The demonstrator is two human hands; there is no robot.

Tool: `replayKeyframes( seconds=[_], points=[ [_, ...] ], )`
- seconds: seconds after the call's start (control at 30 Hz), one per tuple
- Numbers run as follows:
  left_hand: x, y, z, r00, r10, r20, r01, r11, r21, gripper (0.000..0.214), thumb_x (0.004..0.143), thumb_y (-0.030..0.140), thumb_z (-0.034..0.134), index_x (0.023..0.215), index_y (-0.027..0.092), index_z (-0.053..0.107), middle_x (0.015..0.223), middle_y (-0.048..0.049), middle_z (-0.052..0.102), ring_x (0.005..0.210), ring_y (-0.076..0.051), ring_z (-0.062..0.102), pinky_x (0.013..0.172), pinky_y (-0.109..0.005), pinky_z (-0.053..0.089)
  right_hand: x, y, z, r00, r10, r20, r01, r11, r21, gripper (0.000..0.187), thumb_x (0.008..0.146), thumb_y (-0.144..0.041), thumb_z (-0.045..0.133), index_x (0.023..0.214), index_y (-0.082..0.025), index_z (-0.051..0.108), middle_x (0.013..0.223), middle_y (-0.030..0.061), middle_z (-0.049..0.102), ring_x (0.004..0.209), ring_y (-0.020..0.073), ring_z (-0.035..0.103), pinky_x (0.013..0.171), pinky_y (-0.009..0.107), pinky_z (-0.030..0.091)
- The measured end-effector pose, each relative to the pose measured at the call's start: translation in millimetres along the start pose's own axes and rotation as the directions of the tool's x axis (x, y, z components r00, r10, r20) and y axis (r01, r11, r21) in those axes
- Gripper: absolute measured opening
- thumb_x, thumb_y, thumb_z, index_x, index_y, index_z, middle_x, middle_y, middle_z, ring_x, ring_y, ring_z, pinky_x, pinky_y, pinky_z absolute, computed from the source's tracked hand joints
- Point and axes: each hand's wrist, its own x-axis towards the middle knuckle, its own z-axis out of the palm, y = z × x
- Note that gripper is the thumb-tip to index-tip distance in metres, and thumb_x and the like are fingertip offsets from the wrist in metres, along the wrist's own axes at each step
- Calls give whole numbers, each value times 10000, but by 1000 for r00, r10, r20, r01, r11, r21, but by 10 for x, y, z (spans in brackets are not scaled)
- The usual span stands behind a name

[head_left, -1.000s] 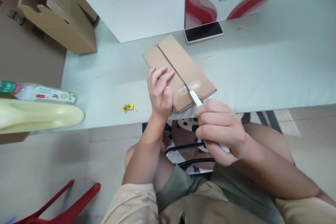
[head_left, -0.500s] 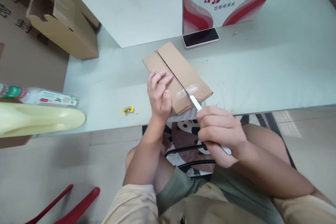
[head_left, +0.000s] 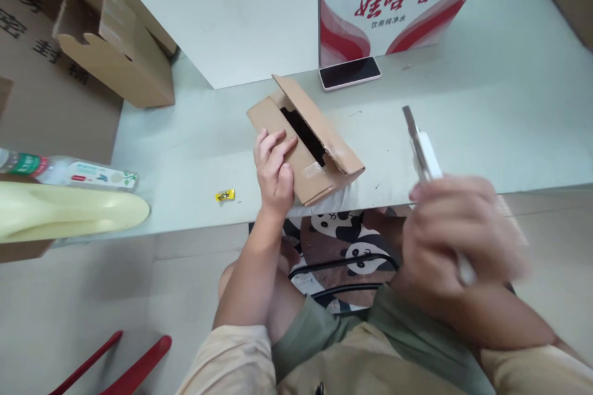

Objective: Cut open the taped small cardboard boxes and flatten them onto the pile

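Note:
A small brown cardboard box (head_left: 301, 182) lies slanted on the table, its right flap lifted and a dark gap showing along the middle seam. Clear tape sticks to its near end. My left hand (head_left: 275, 170) holds the box at its left side, fingers spread over the top panel and thumb toward the near edge. My right hand (head_left: 458, 234), blurred by motion, is closed around a white utility knife (head_left: 430, 154). The knife's blade sticks out, pointing away from me, over the table's front part, right of the box and apart from it.
A phone (head_left: 349, 74) lies before a white and red carton (head_left: 384, 18). Beside it stands a large white box (head_left: 231, 24). At left are an open brown carton (head_left: 120, 55), a plastic bottle (head_left: 88, 171) and a pale yellow object (head_left: 78, 210). A small yellow packet (head_left: 225, 195) lies near the table edge.
My right hand has pulled the utility knife off the box's taped seam and moved right. The box's right flap has risen, opening the dark gap. My left hand stays on the box.

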Motion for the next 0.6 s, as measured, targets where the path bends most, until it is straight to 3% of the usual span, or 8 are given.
replayKeyframes(
  seconds=[0.03, 0.13, 0.2, 0.27, 0.33, 0.4, 0.5, 0.6],
  points=[
    [-5, -17, -10, 1000, 0, -9, 0, 1000, -17, 459, 1023, 455, 331, 1266, 257, 666, 1326, -89, 620, 1391, -267, 484, 1267, -526, 276, 12, 162, 65, 995, -58, -80, 53, 996, -71, 155, 821, -123, 502, 807, -275, 536, 616, -22, 539, 657, 187, 595, 754, 409, 538],
    [-33, -84, -58, 999, -48, -20, 47, 997, -67, 457, 1005, 520, 365, 1237, 298, 689, 1317, -73, 625, 1393, -262, 485, 1268, -499, 282, 5, 683, 277, 983, 185, 16, -169, 928, -333, 106, 862, -173, 514, 839, -232, 599, 782, 46, 635, 846, 231, 627, 824, 417, 518],
    [-63, -137, -100, 996, -85, -20, 83, 992, -93, 503, 986, 590, 383, 1219, 279, 703, 1317, -86, 623, 1413, -289, 464, 1265, -514, 277, -56, 948, 367, 910, 389, 144, -284, 837, -468, 147, 872, -240, 519, 896, -192, 656, 854, 96, 643, 916, 267, 610, 875, 439, 506],
    [-95, -188, -140, 996, -85, -31, 80, 989, -126, 522, 974, 611, 403, 1221, 264, 704, 1324, -90, 618, 1425, -309, 445, 1268, -536, 260, -133, 1094, 406, 792, 549, 266, -327, 750, -575, 245, 876, -268, 509, 982, -151, 696, 917, 139, 645, 997, 304, 598, 946, 468, 491],
    [-123, -231, -169, 996, -73, -56, 63, 984, -166, 489, 969, 593, 427, 1235, 287, 700, 1333, -70, 616, 1435, -305, 433, 1277, -530, 244, -186, 1127, 416, 687, 635, 353, -314, 698, -643, 324, 892, -282, 492, 1079, -124, 705, 1018, 177, 650, 1091, 337, 584, 997, 495, 476],
    [-143, -269, -188, 994, -74, -80, 55, 976, -212, 454, 962, 569, 454, 1243, 310, 698, 1340, -50, 620, 1443, -294, 429, 1282, -517, 237, -203, 1091, 418, 624, 675, 394, -297, 671, -679, 387, 913, -319, 487, 1188, -135, 687, 1192, 203, 635, 1219, 378, 545, 1033, 549, 459],
    [-164, -325, -221, 987, -132, -95, 99, 951, -292, 433, 938, 568, 508, 1222, 313, 712, 1354, -43, 625, 1454, -285, 419, 1280, -501, 239, -197, 1003, 424, 566, 708, 422, -268, 642, -718, 487, 914, -428, 523, 1340, -216, 626, 1483, 175, 518, 1465, 463, 332, 1111, 743, 304],
    [-187, -358, -277, 946, -306, -102, 237, 873, -425, 406, 840, 589, 652, 1097, 291, 752, 1355, -48, 636, 1438, -292, 444, 1251, -466, 294, -213, 953, 441, 541, 682, 492, -239, 685, -688, 582, 880, -535, 572, 1392, -260, 599, 1596, 130, 426, 1555, 494, 136, 1133, 837, 101]
  ],
)
